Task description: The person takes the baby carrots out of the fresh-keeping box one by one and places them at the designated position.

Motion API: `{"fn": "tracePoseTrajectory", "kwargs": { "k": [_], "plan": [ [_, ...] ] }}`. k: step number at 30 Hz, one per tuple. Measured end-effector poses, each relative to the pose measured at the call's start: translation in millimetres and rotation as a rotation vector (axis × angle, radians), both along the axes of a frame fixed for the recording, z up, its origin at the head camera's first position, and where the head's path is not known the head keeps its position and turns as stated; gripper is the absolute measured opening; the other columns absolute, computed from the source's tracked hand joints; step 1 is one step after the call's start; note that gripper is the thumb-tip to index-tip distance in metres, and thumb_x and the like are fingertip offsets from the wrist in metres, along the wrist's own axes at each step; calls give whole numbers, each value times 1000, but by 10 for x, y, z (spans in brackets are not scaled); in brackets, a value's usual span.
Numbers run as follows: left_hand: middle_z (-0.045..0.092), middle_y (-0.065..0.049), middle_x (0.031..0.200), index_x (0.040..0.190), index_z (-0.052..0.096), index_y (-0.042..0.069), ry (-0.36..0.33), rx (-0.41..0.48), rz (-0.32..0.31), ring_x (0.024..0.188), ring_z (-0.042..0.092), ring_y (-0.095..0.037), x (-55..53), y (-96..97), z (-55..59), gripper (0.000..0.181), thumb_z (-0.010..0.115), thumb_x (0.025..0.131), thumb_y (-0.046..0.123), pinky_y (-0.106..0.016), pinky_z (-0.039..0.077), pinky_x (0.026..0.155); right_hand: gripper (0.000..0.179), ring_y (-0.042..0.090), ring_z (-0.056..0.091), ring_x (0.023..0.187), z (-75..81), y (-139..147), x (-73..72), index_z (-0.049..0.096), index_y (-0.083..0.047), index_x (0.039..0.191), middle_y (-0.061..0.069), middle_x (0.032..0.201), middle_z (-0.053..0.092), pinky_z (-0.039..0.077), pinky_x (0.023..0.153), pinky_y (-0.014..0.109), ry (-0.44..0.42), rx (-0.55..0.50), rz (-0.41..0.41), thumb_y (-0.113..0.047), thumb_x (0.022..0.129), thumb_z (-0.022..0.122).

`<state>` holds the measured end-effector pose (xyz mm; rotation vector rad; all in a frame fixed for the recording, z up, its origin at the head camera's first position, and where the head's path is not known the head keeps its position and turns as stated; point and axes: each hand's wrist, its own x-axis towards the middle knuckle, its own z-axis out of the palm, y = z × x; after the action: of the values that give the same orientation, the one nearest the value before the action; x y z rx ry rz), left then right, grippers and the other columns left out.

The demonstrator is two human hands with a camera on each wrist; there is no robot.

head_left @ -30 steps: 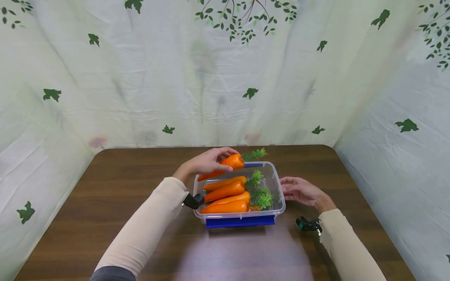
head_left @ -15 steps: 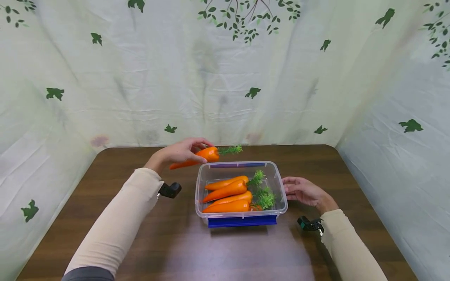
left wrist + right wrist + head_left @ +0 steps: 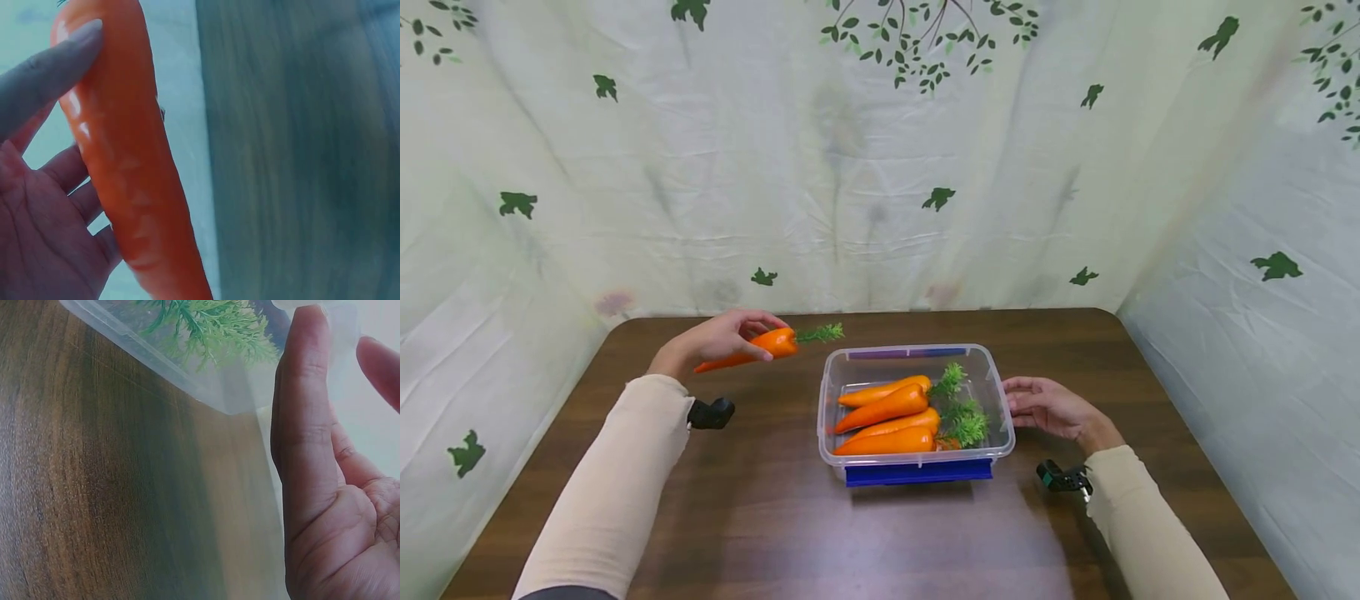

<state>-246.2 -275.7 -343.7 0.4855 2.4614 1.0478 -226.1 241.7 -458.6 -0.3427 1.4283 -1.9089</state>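
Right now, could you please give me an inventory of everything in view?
Container: one, clear, on the table.
Clips: two visible, blue, at the container's front and back.
Carrots: at least four, orange with green leafy tops, inside the container.
Held carrot: one, orange with a green top, left of the container.
Table: one, brown wood grain.
Cloth: pale with green leaf prints, behind and beside the table; number of pieces unclear.
Wrist cameras: two, black, one per wrist.
Sleeves: two, cream, on both arms.
Left hand: one, gripping the held carrot.
Right hand: one, at the container's right side.
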Motion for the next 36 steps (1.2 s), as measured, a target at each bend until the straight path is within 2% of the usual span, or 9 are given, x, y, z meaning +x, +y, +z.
{"fn": "tracePoseTrajectory", "kwargs": {
  "k": [7, 10, 14, 18, 22, 29, 36],
  "plan": [
    [61, -22, 119, 130, 54, -1, 12, 5, 11, 108, 57, -34, -9, -259, -269, 47, 70, 86, 5, -39, 46, 90, 27, 17, 68, 91, -13, 13, -2, 55, -4, 116, 7, 102, 68, 54, 85, 34, 6, 10, -6, 9, 96, 42],
    [61, -23, 118, 129, 55, -3, 24, -13, 2, 107, 57, -35, -7, -330, -425, 46, 70, 85, 3, -39, 46, 90, 26, 17, 68, 91, -24, 24, 0, 55, -4, 116, 7, 102, 68, 54, 85, 34, 7, 22, -14, 8, 96, 43],
    [61, -23, 117, 127, 56, -3, 29, -41, 22, 105, 56, -35, 23, -402, -625, 46, 71, 84, 3, -41, 44, 91, 26, 17, 68, 91, -33, 23, 2, 55, -4, 117, 7, 102, 68, 54, 86, 34, 13, 37, -18, 7, 96, 45],
    [62, -23, 117, 126, 57, -4, 55, -51, 43, 107, 56, -36, 40, -461, -773, 45, 71, 83, 2, -44, 42, 94, 26, 17, 68, 90, -43, 24, -3, 55, -4, 117, 7, 102, 69, 54, 85, 34, 17, 39, -19, 7, 96, 46],
    [61, -24, 119, 126, 56, -4, 58, -49, 66, 108, 55, -37, 41, -507, -863, 46, 71, 83, 2, -49, 41, 96, 26, 17, 68, 91, -47, 27, -7, 55, -4, 116, 7, 101, 69, 54, 85, 35, 22, 47, -22, 7, 95, 46],
    [56, -28, 122, 128, 54, -3, 16, -71, 127, 107, 51, -39, 58, -520, -937, 47, 70, 84, 2, -56, 38, 98, 26, 17, 68, 90, -34, 22, -3, 55, -3, 117, 7, 101, 69, 54, 85, 35, 14, 48, -26, 8, 95, 47],
    [57, -28, 120, 127, 55, -2, 47, -104, 151, 105, 51, -39, 36, -519, -991, 46, 71, 83, 0, -57, 37, 97, 28, 18, 68, 92, -40, 7, -18, 54, -3, 120, 8, 104, 69, 54, 86, 36, 27, 65, -23, 8, 95, 48]
  ]
}}
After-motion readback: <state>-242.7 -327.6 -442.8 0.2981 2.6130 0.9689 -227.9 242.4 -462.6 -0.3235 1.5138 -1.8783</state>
